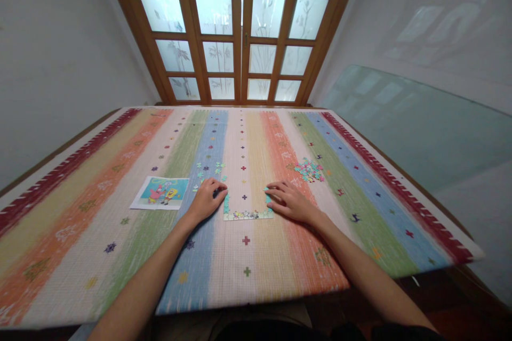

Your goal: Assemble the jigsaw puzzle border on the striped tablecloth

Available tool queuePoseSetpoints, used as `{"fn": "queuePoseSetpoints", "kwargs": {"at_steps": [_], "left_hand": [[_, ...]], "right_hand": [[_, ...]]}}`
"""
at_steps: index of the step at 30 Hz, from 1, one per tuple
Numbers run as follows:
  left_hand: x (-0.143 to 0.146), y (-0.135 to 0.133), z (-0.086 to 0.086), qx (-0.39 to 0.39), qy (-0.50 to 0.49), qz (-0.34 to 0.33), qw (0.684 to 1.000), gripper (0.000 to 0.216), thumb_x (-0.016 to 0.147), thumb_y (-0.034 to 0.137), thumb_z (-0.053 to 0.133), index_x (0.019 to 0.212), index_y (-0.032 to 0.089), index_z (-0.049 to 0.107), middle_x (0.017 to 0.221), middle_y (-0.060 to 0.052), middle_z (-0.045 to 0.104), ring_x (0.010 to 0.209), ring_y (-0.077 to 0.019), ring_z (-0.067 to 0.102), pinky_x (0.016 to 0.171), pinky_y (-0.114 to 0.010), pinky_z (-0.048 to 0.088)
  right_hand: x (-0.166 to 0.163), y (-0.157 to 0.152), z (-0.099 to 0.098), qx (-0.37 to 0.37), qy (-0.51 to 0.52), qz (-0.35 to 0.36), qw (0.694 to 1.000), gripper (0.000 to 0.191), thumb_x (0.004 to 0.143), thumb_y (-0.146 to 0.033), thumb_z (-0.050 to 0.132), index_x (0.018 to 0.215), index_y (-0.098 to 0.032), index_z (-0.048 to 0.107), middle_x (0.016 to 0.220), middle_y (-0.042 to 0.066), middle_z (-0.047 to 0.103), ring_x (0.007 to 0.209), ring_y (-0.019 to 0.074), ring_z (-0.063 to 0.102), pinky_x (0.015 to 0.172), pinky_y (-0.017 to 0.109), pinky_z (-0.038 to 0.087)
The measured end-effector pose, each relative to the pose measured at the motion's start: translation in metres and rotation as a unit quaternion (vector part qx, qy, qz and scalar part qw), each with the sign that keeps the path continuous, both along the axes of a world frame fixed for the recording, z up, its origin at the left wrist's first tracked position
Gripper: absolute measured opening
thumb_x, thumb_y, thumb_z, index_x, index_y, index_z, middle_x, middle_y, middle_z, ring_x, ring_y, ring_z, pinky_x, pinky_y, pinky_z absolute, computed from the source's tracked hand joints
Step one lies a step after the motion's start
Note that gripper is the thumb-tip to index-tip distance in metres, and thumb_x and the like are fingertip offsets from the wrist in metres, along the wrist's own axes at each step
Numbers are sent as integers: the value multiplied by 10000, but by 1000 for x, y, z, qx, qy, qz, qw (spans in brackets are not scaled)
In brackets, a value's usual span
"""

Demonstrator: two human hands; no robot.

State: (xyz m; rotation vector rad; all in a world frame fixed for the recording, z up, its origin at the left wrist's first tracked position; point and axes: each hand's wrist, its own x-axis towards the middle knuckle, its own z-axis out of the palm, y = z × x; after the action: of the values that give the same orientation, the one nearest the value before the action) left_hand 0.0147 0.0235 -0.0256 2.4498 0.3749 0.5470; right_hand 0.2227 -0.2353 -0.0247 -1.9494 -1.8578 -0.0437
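Note:
A partly joined jigsaw border (247, 214) lies on the striped cloth, its bottom strip and two short side strips in place. My left hand (207, 198) rests at the left side strip, fingers curled and pinched at its top end; what they hold is too small to name. At the right side strip my right hand (288, 200) lies flat, its fingers stretched toward the strip's top. Loose teal pieces (208, 171) are scattered just beyond my left hand.
A cartoon reference picture (161, 192) lies left of my left hand. A heap of loose pieces (309, 170) sits beyond my right hand. The striped tablecloth (120, 256) covers the table. A glass sheet (420, 128) leans on the right wall; a wooden window door (242, 32) stands behind.

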Motion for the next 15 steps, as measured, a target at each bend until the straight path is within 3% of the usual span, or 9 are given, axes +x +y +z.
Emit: {"fn": "queuePoseSetpoints", "kwargs": {"at_steps": [9,15], "left_hand": [[-4,1,2,2,8,-22,1000,183,914,364,606,949,211,698,955,-66,646,983,-254,600,952,-428,477],[-13,5,7,15,36,-62,997,365,845,488,707,1092,220,690,1084,-76,625,1078,-276,565,1005,-442,452]], "right_hand": [[1,0,3,-1,-2,10,1000,347,1001,-380,580,1306,-231,646,1306,127,652,1163,290,589,1017,523,498],[1,-2,4,-11,3,9,1000,378,978,-398,612,1322,-240,635,1337,121,638,1192,295,577,1040,528,490]]}}
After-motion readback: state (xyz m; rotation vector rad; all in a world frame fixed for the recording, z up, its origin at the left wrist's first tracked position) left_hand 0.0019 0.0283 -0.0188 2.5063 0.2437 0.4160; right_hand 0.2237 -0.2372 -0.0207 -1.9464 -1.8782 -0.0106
